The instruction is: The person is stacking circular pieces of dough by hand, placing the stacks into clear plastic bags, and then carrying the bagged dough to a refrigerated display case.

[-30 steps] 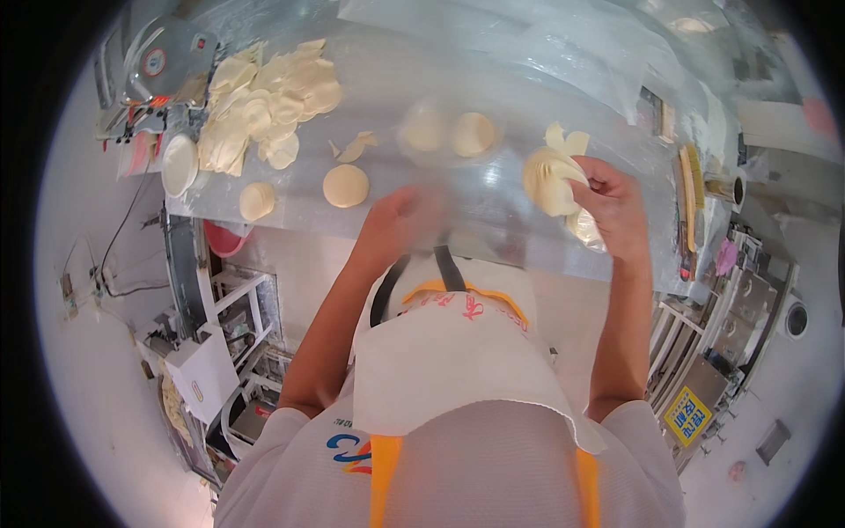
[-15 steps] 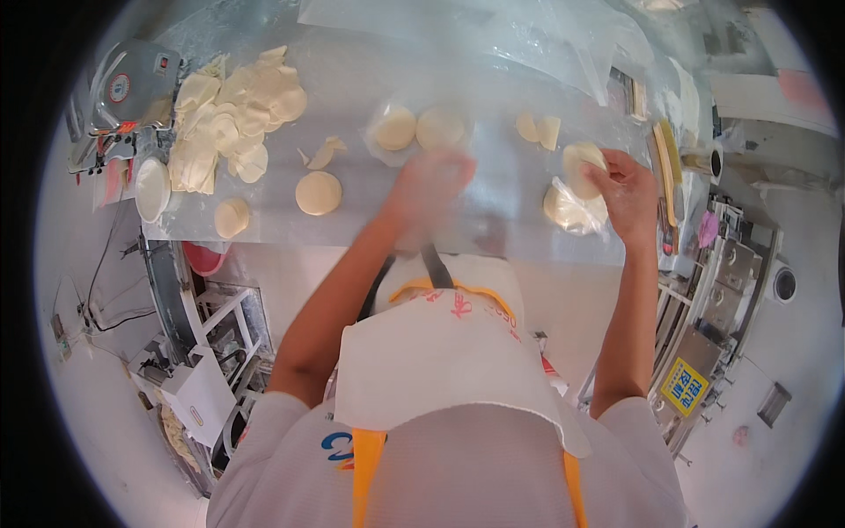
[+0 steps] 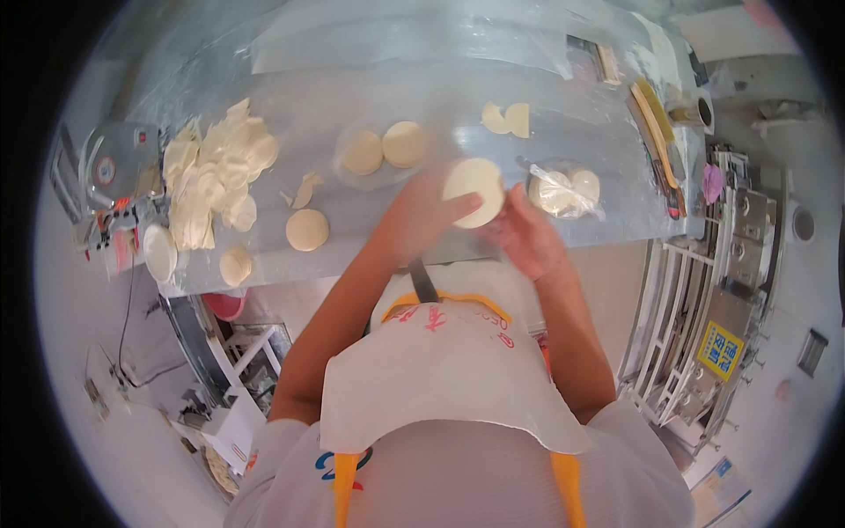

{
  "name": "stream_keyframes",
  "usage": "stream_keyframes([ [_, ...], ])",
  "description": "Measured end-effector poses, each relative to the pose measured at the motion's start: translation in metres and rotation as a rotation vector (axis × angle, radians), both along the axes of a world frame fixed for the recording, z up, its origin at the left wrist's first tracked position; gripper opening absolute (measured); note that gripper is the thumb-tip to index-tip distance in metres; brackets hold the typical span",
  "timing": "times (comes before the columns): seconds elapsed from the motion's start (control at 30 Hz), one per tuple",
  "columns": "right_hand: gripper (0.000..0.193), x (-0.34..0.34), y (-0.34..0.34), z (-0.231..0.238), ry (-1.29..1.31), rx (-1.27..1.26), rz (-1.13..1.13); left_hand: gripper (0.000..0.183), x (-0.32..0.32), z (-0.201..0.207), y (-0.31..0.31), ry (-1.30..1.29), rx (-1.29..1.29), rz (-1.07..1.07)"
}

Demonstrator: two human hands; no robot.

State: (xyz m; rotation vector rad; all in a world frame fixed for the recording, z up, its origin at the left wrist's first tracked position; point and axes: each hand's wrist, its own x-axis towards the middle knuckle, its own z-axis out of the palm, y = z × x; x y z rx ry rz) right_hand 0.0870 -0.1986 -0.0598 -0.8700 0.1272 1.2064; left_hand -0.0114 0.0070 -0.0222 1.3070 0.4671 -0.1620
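A pale round stack of dough wrappers (image 3: 473,187) is held up in front of me, above the table's near edge. My left hand (image 3: 421,209) is closed on its left side, with the thumb lying across the top face. At its right edge my right hand (image 3: 532,236) is closed on it too, though its fingers are blurred and partly hidden. Right of the hands lies a clear plastic bag (image 3: 568,195) with round wrappers in it. Beyond my left hand, two round stacks (image 3: 405,144) sit side by side on clear plastic.
At the left is a heap of loose dough sheets (image 3: 216,180), beside a grey scale (image 3: 119,167) and a white bowl (image 3: 160,253). Two round stacks (image 3: 307,230) lie nearer me. Dough scraps (image 3: 507,120) rest farther back. A brush (image 3: 653,114) lies at the right edge.
My right hand has moved left from beside the plastic bag, bringing the round wrappers to the middle. My left hand now grips them as well. The view has shifted a little.
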Motion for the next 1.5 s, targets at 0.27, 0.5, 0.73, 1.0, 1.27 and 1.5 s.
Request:
stream_keyframes([
  [0.27, 0.039, -0.023, 0.025, 0.015, -0.112, -0.337, 0.009, 0.041, -0.034, -0.004, -0.024, 0.240, 0.291, 0.163],
  [0.5, 0.031, 0.087, 0.017, 0.040, -0.857, -0.526, 0.078, 0.035, -0.066, -0.025, 0.012, 0.312, 0.014, 0.121],
  [0.73, 0.031, 0.135, 0.029, 0.038, -1.075, -0.567, 0.225, 0.031, -0.064, -0.051, 0.021, 0.210, 0.557, 0.087],
  [1.0, 0.034, 0.080, 0.044, 0.087, -1.151, -0.386, 0.450, 0.052, 0.039, 0.004, 0.040, -0.269, -0.036, 0.070],
  [1.27, 0.041, 0.051, 0.029, 0.083, -1.184, -0.271, 0.316, 0.037, 0.009, 0.057, 0.021, 0.054, 0.413, -0.236],
  [1.5, 0.057, -0.019, 0.025, 0.025, 0.028, 0.236, -0.045, 0.039, -0.006, 0.054, -0.018, -0.008, 0.387, 0.168],
])
